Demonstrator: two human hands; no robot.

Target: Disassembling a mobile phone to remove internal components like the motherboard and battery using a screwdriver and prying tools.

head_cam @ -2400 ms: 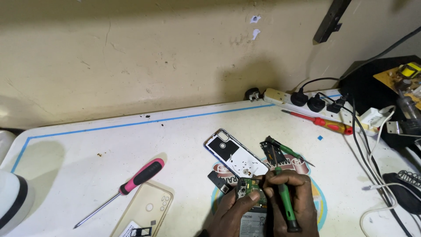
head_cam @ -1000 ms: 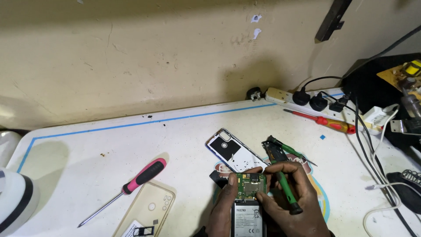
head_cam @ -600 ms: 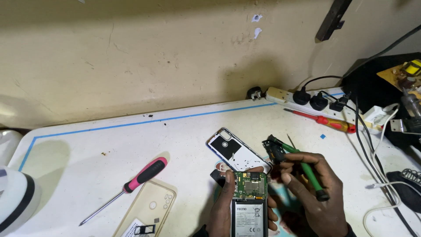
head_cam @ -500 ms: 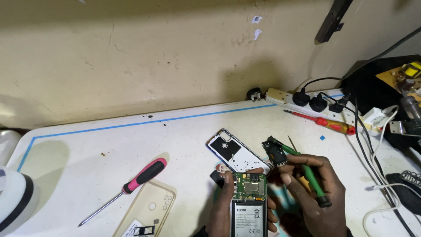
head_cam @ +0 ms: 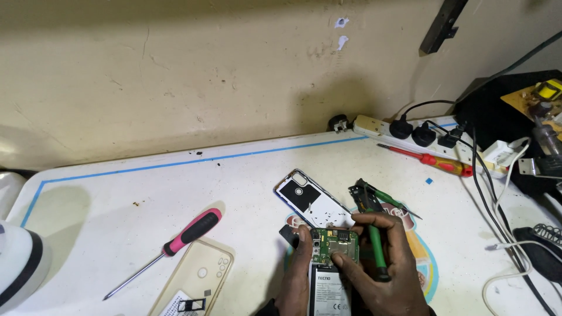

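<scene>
Now, opened phone (head_cam: pixel 332 275) between both hands' fingers (head_cam: pixel 342 264) — green screwdriver (head_cam: pixel 376 251) alongside

**Colours on the bench**

A white table (head_cam: pixel 117 193) edged by a blue line is seen. A pink-and-black screwdriver (head_cam: pixel 175 243) and a red-and-yellow screwdriver (head_cam: pixel 430 159) are laid on it. A green-handled tool (head_cam: pixel 377 254) is shown beside a green circuit board (head_cam: pixel 333 246). A white-and-black back cover (head_cam: pixel 310 200) and a clear yellowed case (head_cam: pixel 199 281) are visible.
</scene>
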